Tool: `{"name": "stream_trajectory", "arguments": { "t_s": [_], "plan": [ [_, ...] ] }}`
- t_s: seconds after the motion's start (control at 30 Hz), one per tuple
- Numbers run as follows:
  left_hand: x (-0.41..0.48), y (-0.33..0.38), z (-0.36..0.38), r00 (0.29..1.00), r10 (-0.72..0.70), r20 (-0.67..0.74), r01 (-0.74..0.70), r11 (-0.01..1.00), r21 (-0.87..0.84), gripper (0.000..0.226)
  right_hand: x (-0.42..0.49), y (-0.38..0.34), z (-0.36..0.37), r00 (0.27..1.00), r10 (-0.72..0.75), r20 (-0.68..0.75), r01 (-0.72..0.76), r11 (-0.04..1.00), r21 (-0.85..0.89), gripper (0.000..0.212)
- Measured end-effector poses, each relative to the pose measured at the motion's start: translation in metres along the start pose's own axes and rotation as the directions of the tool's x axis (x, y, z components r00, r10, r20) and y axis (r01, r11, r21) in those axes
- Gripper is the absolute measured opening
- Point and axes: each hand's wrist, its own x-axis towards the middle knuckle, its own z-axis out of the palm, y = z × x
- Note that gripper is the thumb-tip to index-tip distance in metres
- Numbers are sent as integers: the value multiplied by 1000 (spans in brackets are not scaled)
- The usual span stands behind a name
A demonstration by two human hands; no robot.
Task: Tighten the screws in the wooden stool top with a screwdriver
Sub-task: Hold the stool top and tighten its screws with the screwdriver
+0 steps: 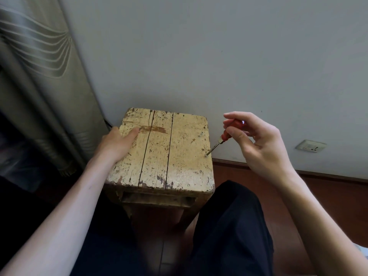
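Red screwdriver (229, 134), pinched in my right hand (258, 148), slants toward seven o'clock onto the screw (206, 155). Left hand (117, 143) grips the stool top (159, 156).

Soft, rather dim daylight lies evenly on the grey wall (219, 56). The stool top (179, 156) shows a pale sheen toward its near edge, and a small white glint sits on the red screwdriver (226, 136) handle. The lower left corner sinks to near black, and the wide lens bows the curtain (39, 76) and softens the picture's edges.
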Motion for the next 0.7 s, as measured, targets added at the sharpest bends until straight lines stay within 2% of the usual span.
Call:
{"name": "stream_trajectory", "arguments": {
  "t_s": [0.17, 0.3, 0.53, 0.6, 0.7],
  "plan": [
    [3, -1, 1, 1000, -7, -4, 7, 1000, 3, 100, -3, -4, 5, 997, -23, -73, 18, 997, -72, 22],
    [3, -2, 2, 1000, 4, -23, -3, 1000, 17, 99, -3, -10, 18, 981, -39, -191, 8, 987, -163, 16],
    [3, -2, 1, 1000, -3, -18, 3, 1000, 9, 100, -4, -1, 25, 897, 74, -435, -211, 938, -276, 24],
    [3, -2, 1, 1000, -6, -14, 6, 1000, 3, 100, -10, 3, 18, 904, 57, -424, -199, 933, -299, 25],
    [2, 0, 2, 1000, -8, -17, 8, 1000, 10, 103, -14, 7, 7, 953, 15, -302, -137, 911, -389, 27]
  ]
}}
